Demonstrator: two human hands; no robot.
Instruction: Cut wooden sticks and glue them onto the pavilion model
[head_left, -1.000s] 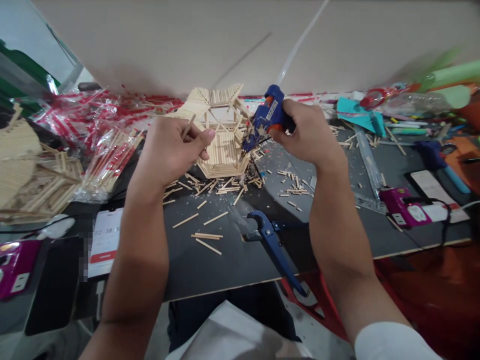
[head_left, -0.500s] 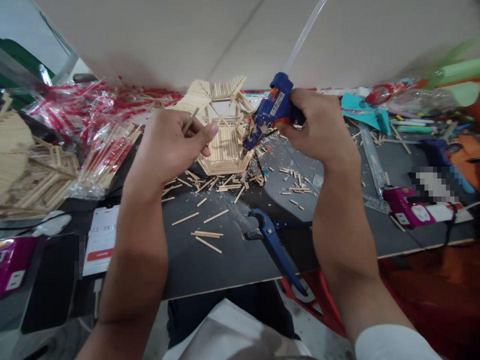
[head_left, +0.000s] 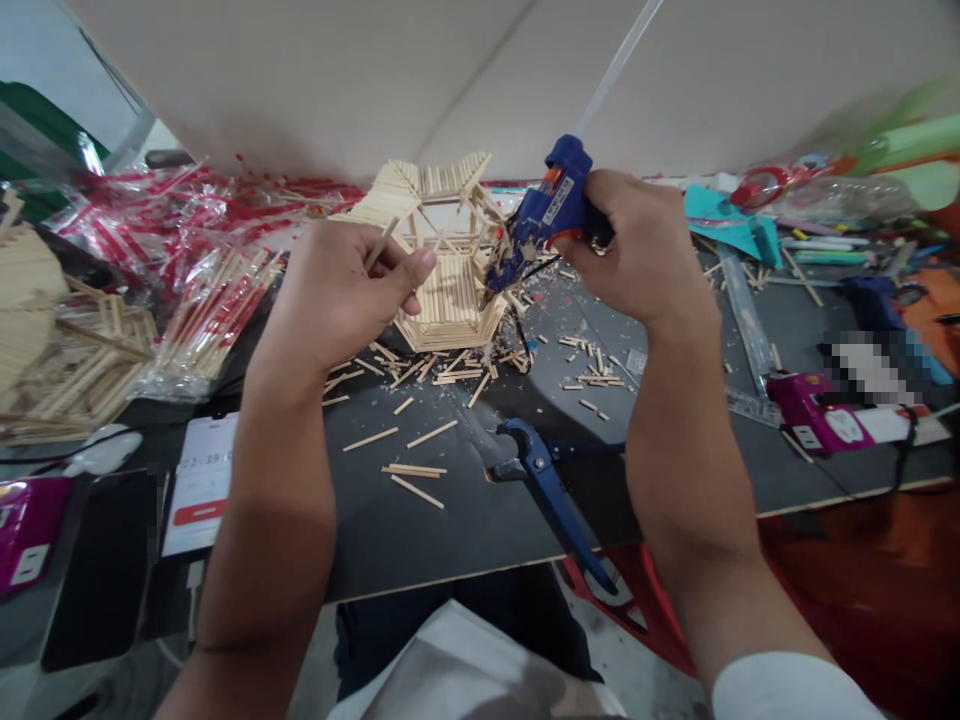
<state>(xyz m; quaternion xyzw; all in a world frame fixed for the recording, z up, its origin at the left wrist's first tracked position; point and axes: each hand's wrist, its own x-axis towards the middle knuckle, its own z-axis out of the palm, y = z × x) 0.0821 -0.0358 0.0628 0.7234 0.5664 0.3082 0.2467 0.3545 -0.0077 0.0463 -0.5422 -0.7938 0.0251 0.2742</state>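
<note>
A small house-like model of pale wooden sticks (head_left: 450, 290) stands at the middle of the dark table, with a slatted roof and floor. My left hand (head_left: 352, 285) is at its left side, its fingers closed on a short wooden stick (head_left: 382, 245). On the right, my right hand (head_left: 637, 240) grips a blue glue gun (head_left: 564, 200) from which a long clear glue stick rises. The gun's dirty nozzle points down at the model's right side; whether it touches is hard to tell.
Cut stick pieces (head_left: 457, 375) lie before the model. Blue cutters (head_left: 555, 490) rest near the front edge. Bagged sticks (head_left: 217, 320), another stick model (head_left: 97, 350) and a lit phone (head_left: 202, 485) are at left; a magenta power strip (head_left: 817, 410) is at right.
The glue gun and my right hand have shifted very slightly, the gun's top a little up and right. My left hand is almost unmoved.
</note>
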